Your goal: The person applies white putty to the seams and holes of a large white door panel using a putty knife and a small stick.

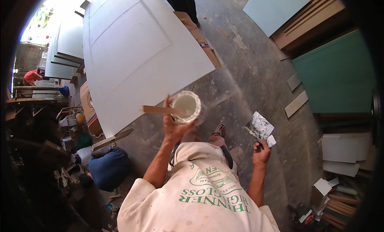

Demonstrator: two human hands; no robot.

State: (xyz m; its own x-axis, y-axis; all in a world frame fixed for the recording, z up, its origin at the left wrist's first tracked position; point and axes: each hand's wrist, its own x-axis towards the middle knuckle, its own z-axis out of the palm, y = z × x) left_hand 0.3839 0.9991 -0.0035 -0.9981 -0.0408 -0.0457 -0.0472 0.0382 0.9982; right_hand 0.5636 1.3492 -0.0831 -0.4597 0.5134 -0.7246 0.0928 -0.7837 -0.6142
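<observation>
My left hand (175,130) grips an open round can (197,112) from its side and underneath. Its rim is coated with pale, dried-looking paint, and whitish material shows inside. A flat wooden stick (157,110) leans out of the can over my fingers. Off to the right, my right hand (261,154) pinches the lower edge of a thin, flat piece (259,125) with a shiny, crumpled, dark-smeared face; I cannot tell exactly what it is. Just beyond the can lies a large pale grey panel (135,52) with marked lines and a raised corner near me.
A person (108,167) in blue crouches at lower left among tools and scraps; another in red (32,77) is farther off. Dark-clothed legs (181,2) stand behind the panel. Cardboard boxes (90,107) flank it. Green (336,76) and pale blue boards (274,10) lie right.
</observation>
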